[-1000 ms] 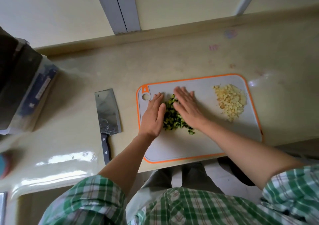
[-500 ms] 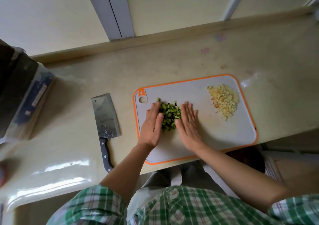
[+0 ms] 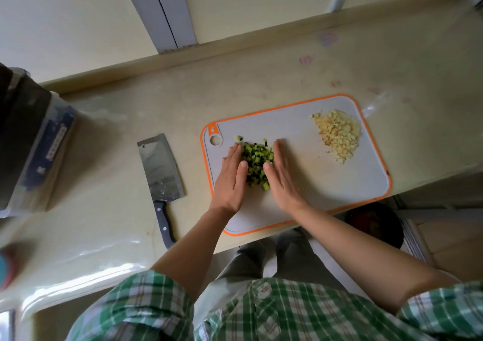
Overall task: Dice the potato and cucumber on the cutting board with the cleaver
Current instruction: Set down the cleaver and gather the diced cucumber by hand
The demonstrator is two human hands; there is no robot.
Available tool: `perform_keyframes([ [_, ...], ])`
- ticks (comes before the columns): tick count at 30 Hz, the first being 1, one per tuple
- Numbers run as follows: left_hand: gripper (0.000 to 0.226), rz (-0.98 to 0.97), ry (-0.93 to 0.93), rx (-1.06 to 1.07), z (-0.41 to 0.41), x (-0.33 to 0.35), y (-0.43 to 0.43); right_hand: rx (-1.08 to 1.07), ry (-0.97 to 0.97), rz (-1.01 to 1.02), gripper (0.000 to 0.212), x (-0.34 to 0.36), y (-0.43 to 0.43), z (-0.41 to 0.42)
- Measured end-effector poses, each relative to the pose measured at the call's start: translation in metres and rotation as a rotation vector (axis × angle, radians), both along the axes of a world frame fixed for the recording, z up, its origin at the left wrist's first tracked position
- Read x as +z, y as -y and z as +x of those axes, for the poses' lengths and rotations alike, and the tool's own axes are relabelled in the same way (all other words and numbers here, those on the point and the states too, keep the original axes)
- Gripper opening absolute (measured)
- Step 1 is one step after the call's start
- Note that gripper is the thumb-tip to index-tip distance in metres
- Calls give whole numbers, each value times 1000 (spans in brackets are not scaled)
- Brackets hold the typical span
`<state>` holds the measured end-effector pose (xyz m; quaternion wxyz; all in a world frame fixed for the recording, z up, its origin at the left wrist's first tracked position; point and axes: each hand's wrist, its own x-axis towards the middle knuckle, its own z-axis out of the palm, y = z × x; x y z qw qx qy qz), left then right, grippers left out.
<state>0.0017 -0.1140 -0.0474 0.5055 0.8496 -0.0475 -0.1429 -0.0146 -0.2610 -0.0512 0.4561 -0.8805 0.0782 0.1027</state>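
Observation:
A grey cutting board (image 3: 308, 183) with an orange rim lies on the counter. A heap of diced green cucumber (image 3: 256, 161) sits on its left part. My left hand (image 3: 231, 181) and my right hand (image 3: 283, 178) lie flat on the board with straight fingers, pressing against the heap from either side. A pile of pale diced potato (image 3: 338, 135) rests at the board's far right corner. The cleaver (image 3: 159, 168) lies on the counter left of the board, black handle toward me, touched by neither hand.
A dark, box-like appliance (image 3: 28, 144) stands at the counter's left end. A wall with a grey strip (image 3: 159, 11) rises behind the counter. Below the counter's front edge, at the right, sits a dark round bin (image 3: 373, 225). Bare counter lies between cleaver and board.
Both hands have drawn the cucumber dice into a tighter heap; my right hand slid from over the heap to its right side. The cleaver has not moved.

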Motion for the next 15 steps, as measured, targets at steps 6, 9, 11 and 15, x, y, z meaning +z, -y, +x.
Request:
perform_keyframes([
  [6, 57, 57, 27, -3, 17, 3, -2, 106, -13, -112, 62, 3, 6, -1],
  [9, 53, 101, 20, -33, 33, 3, 4, 69, 24, -31, 61, 9, 6, 4],
  [11, 51, 136, 6, -61, 42, 2, 8, 34, -1, -93, 61, 12, 12, 14],
  [15, 50, 141, -23, -83, 43, 6, 11, 166, -42, -24, 58, 16, 11, 10],
])
